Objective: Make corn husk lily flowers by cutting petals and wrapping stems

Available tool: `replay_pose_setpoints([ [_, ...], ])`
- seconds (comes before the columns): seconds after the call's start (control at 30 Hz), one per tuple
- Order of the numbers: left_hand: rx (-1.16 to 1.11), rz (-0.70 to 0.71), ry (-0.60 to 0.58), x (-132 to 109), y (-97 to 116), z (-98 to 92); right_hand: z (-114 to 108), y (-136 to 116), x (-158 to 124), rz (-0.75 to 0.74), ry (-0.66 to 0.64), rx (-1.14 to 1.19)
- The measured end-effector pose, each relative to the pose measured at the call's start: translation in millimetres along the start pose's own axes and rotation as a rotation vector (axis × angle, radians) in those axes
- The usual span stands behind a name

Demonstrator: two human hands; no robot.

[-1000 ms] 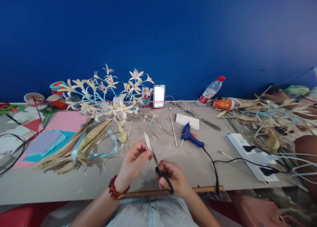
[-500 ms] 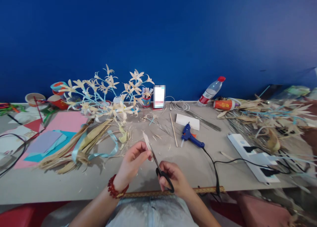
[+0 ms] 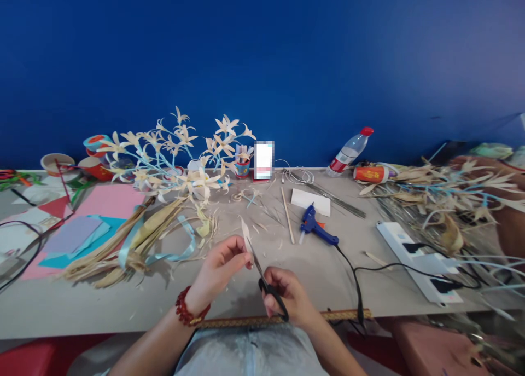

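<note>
My left hand (image 3: 225,264), with a red bead bracelet at the wrist, pinches a small pale pointed petal-like piece (image 3: 245,231) between thumb and fingers. Black-handled scissors (image 3: 273,296) are in my right hand (image 3: 289,296), its fingers in and around the handles. Their blades point up and left, lying along the right edge of the pale piece. Both hands are above the grey table near its front edge. Small pale scraps lie on the table beyond them.
A blue glue gun (image 3: 318,225) lies right of centre, its cord running to a white power strip (image 3: 418,261). Pale flowers (image 3: 184,171), dried husks (image 3: 118,242) and coloured paper (image 3: 76,233) are left. A bottle (image 3: 348,154) leans behind. Another person's hand (image 3: 479,171) is far right.
The pale piece has turned slightly more upright, and its tip has shifted a little right. My left wrist has moved slightly left. The other person's hand now shows behind the flowers at far right.
</note>
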State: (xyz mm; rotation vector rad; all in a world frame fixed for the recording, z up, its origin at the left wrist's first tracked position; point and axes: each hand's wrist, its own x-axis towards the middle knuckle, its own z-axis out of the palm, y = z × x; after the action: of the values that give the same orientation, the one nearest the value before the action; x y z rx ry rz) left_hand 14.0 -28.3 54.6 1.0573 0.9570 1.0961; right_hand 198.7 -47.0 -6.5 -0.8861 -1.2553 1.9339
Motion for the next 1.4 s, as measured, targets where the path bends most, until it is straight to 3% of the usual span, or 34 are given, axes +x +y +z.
replay_pose_setpoints([
  [1.4, 0.031, -0.026, -0.067, -4.5, -1.3, -4.8, -0.9, 0.9, -1.0, -0.001, -0.013, -0.025],
])
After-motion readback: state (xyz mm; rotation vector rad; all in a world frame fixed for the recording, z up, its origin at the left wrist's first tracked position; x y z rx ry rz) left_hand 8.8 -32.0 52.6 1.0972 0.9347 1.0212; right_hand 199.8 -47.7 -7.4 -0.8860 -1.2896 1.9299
